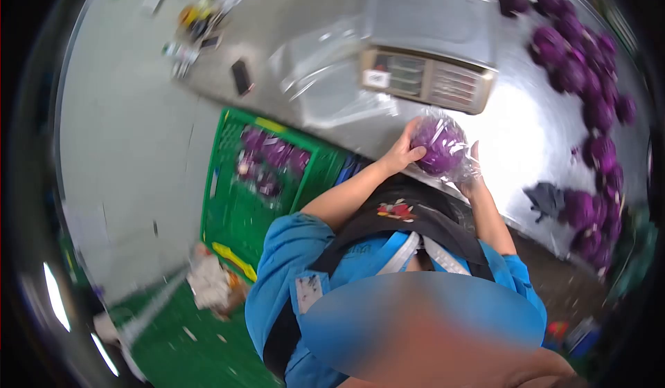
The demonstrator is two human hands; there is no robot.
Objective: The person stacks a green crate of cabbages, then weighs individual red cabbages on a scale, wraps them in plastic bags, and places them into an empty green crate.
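Note:
A round red cabbage [438,146] in clear plastic film is held in front of my apron, at the table's near edge. My left hand [404,151] grips its left side, with the thumb lying over the film. On the other side my right hand [472,175] holds the loose film [463,169] by the cabbage, and its fingers are partly hidden. Just beyond the hands stands a weighing scale [429,49] with a flat metal plate and a keypad facing me.
Many unwrapped red cabbages [599,114] line the table's right side, with a dark crumpled cloth or bag [545,200] beside them. Clear plastic sheets [325,76] and a dark phone-like object [242,76] lie left of the scale. Wrapped cabbages sit in a green crate [232,201] at my left.

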